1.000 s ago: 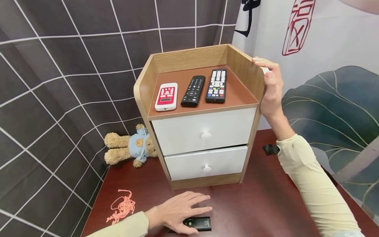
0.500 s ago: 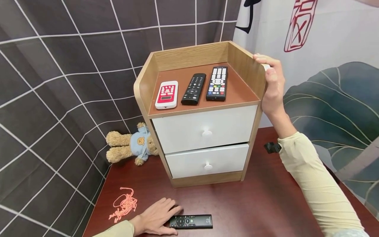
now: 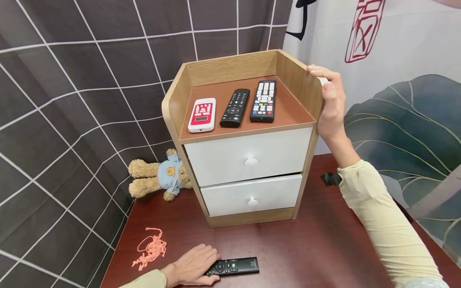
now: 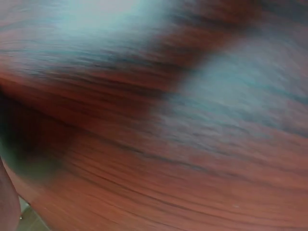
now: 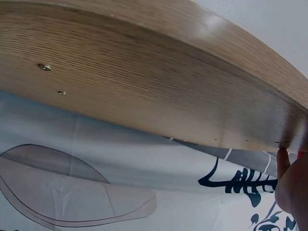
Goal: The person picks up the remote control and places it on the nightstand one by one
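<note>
On the dark red table, my left hand [image 3: 194, 265] grips the left end of a black remote control [image 3: 237, 267] between thumb and fingers. The remote's other end points right. My right hand [image 3: 329, 102] holds the upper right side panel of a small wooden cabinet [image 3: 252, 218], with the thumb near the front edge and the fingers over the panel. In the right wrist view a fingertip touches the cabinet's side panel [image 5: 144, 86]. On the cabinet's top lie a white and red remote [image 3: 201, 115], a black remote [image 3: 235, 108] and a black remote with white buttons [image 3: 263, 101].
Two white drawers [image 3: 248, 160] with round knobs front the cabinet; the lower one looks slightly ajar. A teddy bear [image 3: 168, 176] lies left of it. A tangled pink cord [image 3: 153, 250] lies on the table [image 3: 281, 256]. A dark checked curtain [image 3: 90, 100] hangs behind.
My left hand has slid left off the remote's middle, uncovering most of it, and taken its left end. The remote has turned slightly. My right hand stays on the cabinet.
</note>
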The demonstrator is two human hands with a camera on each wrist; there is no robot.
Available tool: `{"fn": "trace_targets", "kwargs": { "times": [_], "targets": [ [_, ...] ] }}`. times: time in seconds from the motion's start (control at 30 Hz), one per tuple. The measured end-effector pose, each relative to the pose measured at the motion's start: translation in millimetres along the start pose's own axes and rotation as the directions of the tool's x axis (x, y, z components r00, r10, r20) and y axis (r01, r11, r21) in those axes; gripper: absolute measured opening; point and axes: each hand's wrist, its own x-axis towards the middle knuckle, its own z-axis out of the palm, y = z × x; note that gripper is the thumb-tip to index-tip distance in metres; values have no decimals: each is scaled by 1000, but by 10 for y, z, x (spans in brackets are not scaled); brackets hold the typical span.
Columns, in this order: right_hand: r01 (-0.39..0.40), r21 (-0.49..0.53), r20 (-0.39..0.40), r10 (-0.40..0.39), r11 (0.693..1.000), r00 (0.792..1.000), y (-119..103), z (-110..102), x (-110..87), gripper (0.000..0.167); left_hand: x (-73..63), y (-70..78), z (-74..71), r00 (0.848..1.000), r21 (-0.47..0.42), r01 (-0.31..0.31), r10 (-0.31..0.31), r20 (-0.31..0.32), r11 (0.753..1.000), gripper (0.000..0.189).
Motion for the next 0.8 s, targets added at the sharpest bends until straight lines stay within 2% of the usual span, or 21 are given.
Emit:
{"fn": "trace_targets", "kwargs": {
  "times": [0.1,0.2,0.27,0.33,0.37,0.4,0.47,0.5,0.53,0.57,0.63,0.7,0.73,0.77,0.8],
  "targets": [
    [0,1,-1,0,1000,1000,0,-1,0,37,42,17,-18,1000,-52,27,-28,-13,998,36],
    [1,7,-3,-1,1000,1000,1,-1,0,37,82,50,-63,995,-136,97,-92,46,986,35],
    [1,12,-3,-1,1000,1000,3,1,-2,37,108,80,-104,985,-220,160,-141,100,962,33],
    [2,19,-4,-2,1000,1000,1,0,0,37,145,114,-151,967,-324,238,-193,164,916,30],
    [3,21,-5,-3,1000,1000,-2,-3,2,37,174,131,-177,955,-381,282,-219,200,881,28],
    [3,20,-3,-3,1000,1000,-5,-7,4,37,206,148,-203,942,-437,324,-241,234,839,26],
    [5,17,-5,-5,1000,1000,-12,-14,8,37,283,178,-252,912,-546,405,-282,297,734,23],
    [6,17,-9,-5,1000,1000,-18,-15,10,37,329,190,-279,895,-601,445,-304,326,664,22],
    [7,14,-11,-7,1000,1000,-19,-15,10,37,380,202,-308,873,-661,487,-326,363,570,24],
    [8,10,-10,-8,1000,1000,-19,-14,9,37,428,214,-338,849,-718,525,-346,399,457,27],
    [11,10,-6,-11,1000,1000,-14,-6,3,38,521,238,-399,801,-808,561,-365,475,179,35],
    [14,11,-3,-14,1000,1000,-9,2,-1,38,616,260,-455,769,-838,535,-351,535,-107,41],
    [16,9,1,-16,1000,1000,-4,5,-3,39,660,269,-485,765,-830,508,-323,557,-229,44],
    [17,8,4,-17,1000,1000,-3,6,-2,39,700,276,-511,770,-814,480,-286,570,-329,45],
    [18,7,4,-18,1000,1000,-5,6,1,39,743,281,-540,782,-791,451,-244,574,-414,45]
  ]
}}
